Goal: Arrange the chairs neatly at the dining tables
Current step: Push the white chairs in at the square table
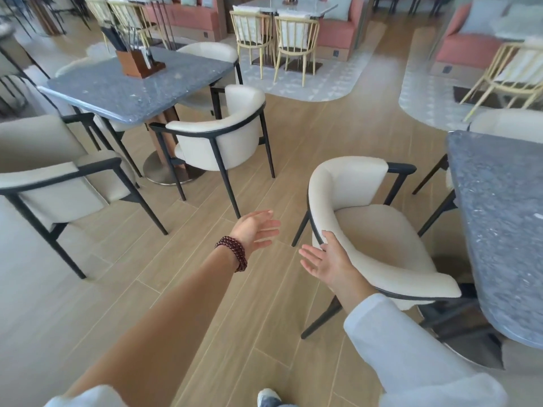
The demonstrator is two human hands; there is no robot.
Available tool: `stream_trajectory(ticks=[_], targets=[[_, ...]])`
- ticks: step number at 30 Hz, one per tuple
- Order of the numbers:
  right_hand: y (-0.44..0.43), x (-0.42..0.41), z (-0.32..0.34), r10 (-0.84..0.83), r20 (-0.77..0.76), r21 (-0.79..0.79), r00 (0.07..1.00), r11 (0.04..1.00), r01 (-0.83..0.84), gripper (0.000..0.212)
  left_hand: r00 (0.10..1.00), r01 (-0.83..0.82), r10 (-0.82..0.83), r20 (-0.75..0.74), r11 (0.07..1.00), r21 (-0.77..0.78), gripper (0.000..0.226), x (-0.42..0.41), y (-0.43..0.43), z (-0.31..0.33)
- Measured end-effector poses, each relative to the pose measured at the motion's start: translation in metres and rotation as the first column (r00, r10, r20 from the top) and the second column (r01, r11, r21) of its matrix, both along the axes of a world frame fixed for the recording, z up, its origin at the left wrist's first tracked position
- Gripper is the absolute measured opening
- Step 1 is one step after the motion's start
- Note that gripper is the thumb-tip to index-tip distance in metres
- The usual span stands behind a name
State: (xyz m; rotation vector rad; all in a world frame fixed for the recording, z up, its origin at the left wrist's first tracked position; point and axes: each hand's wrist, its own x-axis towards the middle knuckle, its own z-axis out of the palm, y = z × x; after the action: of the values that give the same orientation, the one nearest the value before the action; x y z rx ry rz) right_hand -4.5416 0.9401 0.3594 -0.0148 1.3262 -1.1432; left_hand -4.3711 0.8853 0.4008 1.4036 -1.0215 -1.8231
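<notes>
Your right hand (326,261) open, fingers spread, thumb resting on curved back rim of cream armchair (379,230); no real grip. Your left hand (257,230) open too, palm up, beaded bracelet (233,251) on wrist, touching nothing. Armchair sits beside grey stone table (499,218) at right, seat opening facing it, slightly angled. Across aisle: second cream armchair (223,136) at other grey table (138,83). Wooden holder (138,63) there with dark utensils sticking up, bit blurry.
</notes>
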Motion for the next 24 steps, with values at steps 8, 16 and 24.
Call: stream_trajectory(ticks=[8, 16, 24], targets=[[-0.06, 0.0, -0.022, -0.269, -0.015, 0.078, 0.963, 0.96, 0.269, 0.054, 0.982, 0.187, -0.187, 0.001, 0.981, 0.043, 0.019, -0.01, -0.098, -0.021], [-0.105, 0.028, -0.036, -0.595, 0.062, 0.117, 0.801, 0.802, 0.586, 0.058, 0.87, 0.489, -0.493, 0.017, 0.867, 0.095, 0.028, -0.025, -0.185, -0.034], [-0.119, 0.038, -0.053, -0.785, 0.038, 0.221, 0.618, 0.61, 0.761, 0.063, 0.779, 0.608, -0.624, 0.064, 0.777, 0.163, 0.043, -0.052, -0.229, -0.061]])
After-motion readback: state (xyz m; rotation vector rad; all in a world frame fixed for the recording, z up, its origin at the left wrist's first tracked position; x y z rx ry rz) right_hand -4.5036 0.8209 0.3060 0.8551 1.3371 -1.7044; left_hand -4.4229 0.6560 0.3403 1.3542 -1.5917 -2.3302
